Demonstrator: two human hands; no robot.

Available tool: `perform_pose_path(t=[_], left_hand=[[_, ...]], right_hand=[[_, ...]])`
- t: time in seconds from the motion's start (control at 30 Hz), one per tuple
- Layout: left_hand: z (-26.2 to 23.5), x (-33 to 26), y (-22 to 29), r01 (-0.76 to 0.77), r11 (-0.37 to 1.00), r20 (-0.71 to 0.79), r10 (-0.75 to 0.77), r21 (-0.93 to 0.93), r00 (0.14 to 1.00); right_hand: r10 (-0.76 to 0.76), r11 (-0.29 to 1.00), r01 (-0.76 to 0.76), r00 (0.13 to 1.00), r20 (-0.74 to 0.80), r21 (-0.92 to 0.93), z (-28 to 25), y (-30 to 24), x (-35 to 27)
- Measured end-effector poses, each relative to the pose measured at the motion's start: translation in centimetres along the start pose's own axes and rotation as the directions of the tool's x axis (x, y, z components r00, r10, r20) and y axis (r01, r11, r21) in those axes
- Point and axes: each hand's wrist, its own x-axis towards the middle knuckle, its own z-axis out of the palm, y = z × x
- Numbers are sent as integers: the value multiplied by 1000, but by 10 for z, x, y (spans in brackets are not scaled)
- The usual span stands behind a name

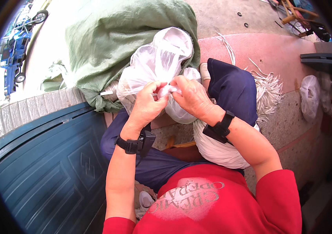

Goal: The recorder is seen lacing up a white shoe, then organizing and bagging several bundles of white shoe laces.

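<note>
A white translucent plastic bag (pixel 154 64), stuffed full, rests in front of me against a big green sack. Its gathered top is pinched between my two hands. My left hand (pixel 148 102) grips the bunched plastic with thumb and fingertips. Close beside it, my right hand (pixel 193 98) has its fingers closed on the same twisted plastic. Whether a knot is in it I cannot tell. Black straps with small boxes circle both my wrists. Under my right forearm lies a thick bundle of white cords (pixel 222 150).
The green sack (pixel 95 46) fills the space ahead. A blue panelled door (pixel 52 167) stands at the left. Loose white strips (pixel 269 93) lie right of my knee, and another plastic bag (pixel 309 97) sits farther right. A blue wheeled vehicle (pixel 15 54) is outside at far left.
</note>
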Motion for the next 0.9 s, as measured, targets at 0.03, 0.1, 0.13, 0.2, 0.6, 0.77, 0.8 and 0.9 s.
perform_pose_path(t=[0.03,0.1,0.13,0.2,0.6,0.77,0.8,0.9], left_hand=[[0,-1,-4,0,999,-14,-1,-36,1000],[-2,0,-12,42,996,-12,-43,-84,999],[-2,1,-16,58,988,-11,-60,-141,998],[-2,2,-20,47,989,17,-45,-142,999],[-17,10,-8,363,693,343,-176,-623,923],[-16,12,-3,302,863,361,-153,-405,920],[-16,13,-3,316,864,374,-164,-393,913],[-15,17,-1,240,931,335,-141,-276,932]], right_hand=[[6,999,-4,999,-38,39,2,0,-1],[15,997,-9,997,-81,75,4,0,-2],[41,994,-38,999,-29,101,4,0,-2],[69,990,-72,997,23,124,3,2,-1],[-9,970,-43,978,209,240,-8,10,7],[90,951,-136,981,172,277,-4,9,8],[90,951,-136,981,172,276,-2,8,8],[95,963,-124,987,126,239,4,7,7]])
